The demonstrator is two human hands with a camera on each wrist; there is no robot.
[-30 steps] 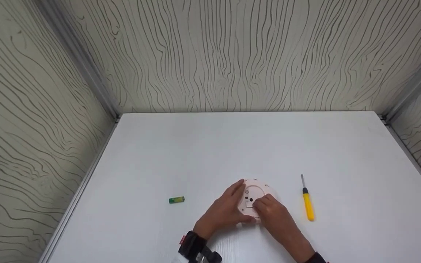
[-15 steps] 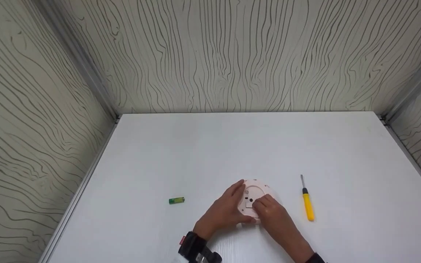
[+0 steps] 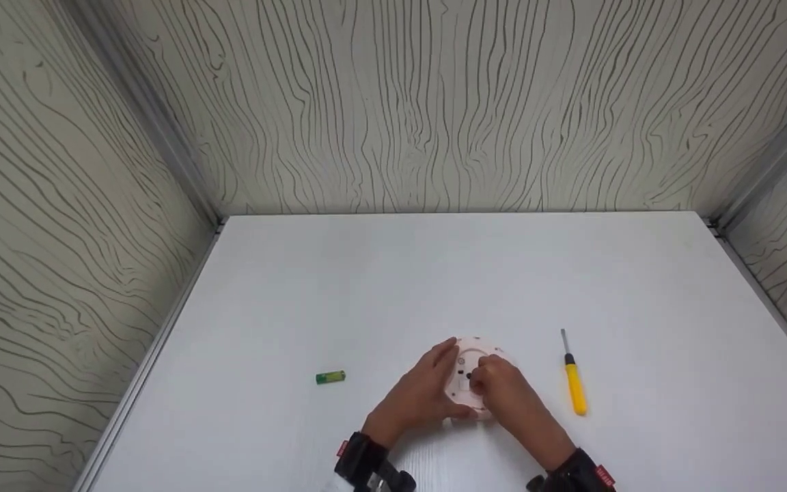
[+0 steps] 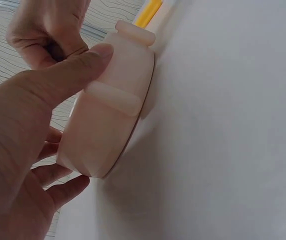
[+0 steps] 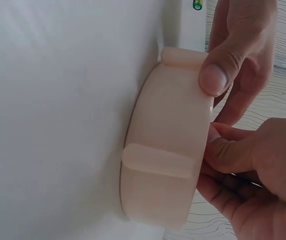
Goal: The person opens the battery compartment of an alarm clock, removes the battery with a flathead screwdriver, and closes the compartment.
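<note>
A round pale pink clock (image 3: 473, 346) lies with its back up on the white table. Its back carries a black knob, small holes and a rectangular recess. My left hand (image 3: 417, 391) grips the clock by its side, the thumb on the near rim and the fingers round the far-left edge. In the left wrist view, short rounded ridges stand out from the clock's side wall (image 4: 100, 132). My right hand (image 3: 508, 391) has curled fingers, with thumb and forefinger pinched together at the clock's back. Whatever small part lies between those fingertips is hidden.
A green battery (image 3: 330, 376) lies on the table (image 3: 380, 273) to the left of the hands. To the right lies a screwdriver (image 3: 576, 388) with a yellow handle, its tip pointing away. Patterned panels (image 3: 393, 102) wall the table at the back and sides.
My right hand has shifted slightly up and turned over the clock's back, its fingers more curled, and more of its wrist strap shows. The left hand keeps its grip; battery and screwdriver stay put.
</note>
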